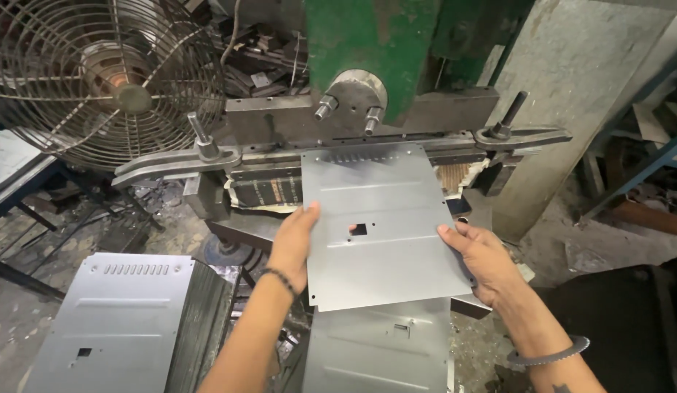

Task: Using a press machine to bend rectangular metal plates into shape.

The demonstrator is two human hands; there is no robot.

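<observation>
grey sheet metal fills the middle of the view: a flat panel [382,225] with a small square hole near its centre and a row of slots along its far edge, held out level toward a green press [367,51]. its far edge lies under the press's dark clamp bar [338,149], and its near edge hangs over another panel [382,353] lower down

left hand [295,244] comes up from below with the forearm angled to the right, wrist straight, a dark bead band round it. the palm lies against the panel's left edge, thumb on top pointing toward the press, fingers tucked under out of sight, so it is clamped on that edge

right hand [484,266] reaches in from the lower right, forearm slanting up to the left, a metal bangle [549,355] loose on the wrist. its thumb lies on the panel's top near the right edge and the fingers curl beneath the corner, gripping it

a stack of like panels [124,320] stands at the lower left, well apart from both hands. a wire-caged fan [105,80] stands at the upper left beside the press
</observation>
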